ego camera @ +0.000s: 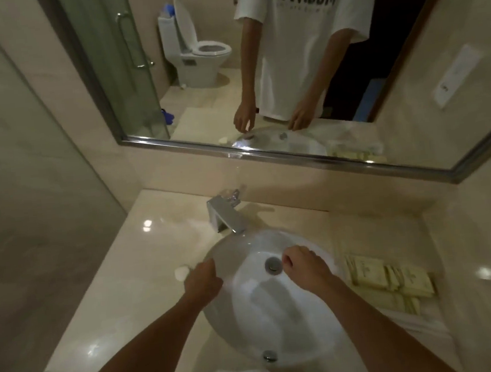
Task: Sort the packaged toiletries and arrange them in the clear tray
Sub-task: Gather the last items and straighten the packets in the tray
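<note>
Both forearms reach in from the near edge over the sink (296,344). Left hand (203,281) hangs over the left rim, fingers curled loosely, nothing visibly held. Right hand (301,265) sits beside the drain (273,265), fingertips pinched together — whether they grip anything I cannot tell. Packaged toiletries (390,281) lie stacked on the table right of the sink, untouched — likely waiting to be sorted. Clear tray can't be made out. Small white object (181,273) on the left.
</note>
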{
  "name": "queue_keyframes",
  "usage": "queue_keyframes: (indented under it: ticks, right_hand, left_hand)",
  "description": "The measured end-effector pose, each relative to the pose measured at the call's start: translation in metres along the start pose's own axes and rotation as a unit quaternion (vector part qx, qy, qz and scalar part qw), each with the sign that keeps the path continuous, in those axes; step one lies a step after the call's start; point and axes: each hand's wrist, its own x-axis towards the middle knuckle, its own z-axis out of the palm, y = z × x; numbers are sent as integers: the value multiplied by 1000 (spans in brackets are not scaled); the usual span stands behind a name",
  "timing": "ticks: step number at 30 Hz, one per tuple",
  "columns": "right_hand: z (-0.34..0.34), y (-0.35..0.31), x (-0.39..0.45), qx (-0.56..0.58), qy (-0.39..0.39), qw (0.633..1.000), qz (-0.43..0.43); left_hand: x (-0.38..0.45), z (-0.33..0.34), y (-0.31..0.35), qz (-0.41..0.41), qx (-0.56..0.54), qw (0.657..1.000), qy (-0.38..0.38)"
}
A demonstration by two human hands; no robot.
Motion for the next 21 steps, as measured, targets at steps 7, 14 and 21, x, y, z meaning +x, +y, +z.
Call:
queue_keyframes:
  ticks: [7, 14, 21]
  right_hand:
    - [44, -99, 23, -21, -63, 996, -60]
    - [109, -180, 53, -26, -104, 987, -124]
    - [161, -205, 76, -48, -96, 986, -129]
  left_hand:
    - [-3, -23, -83, -33, 15, 999, 20]
    - [-5, -43, -146, -26, 31, 998, 48]
    - [-5, -52, -176, -23, 10, 998, 58]
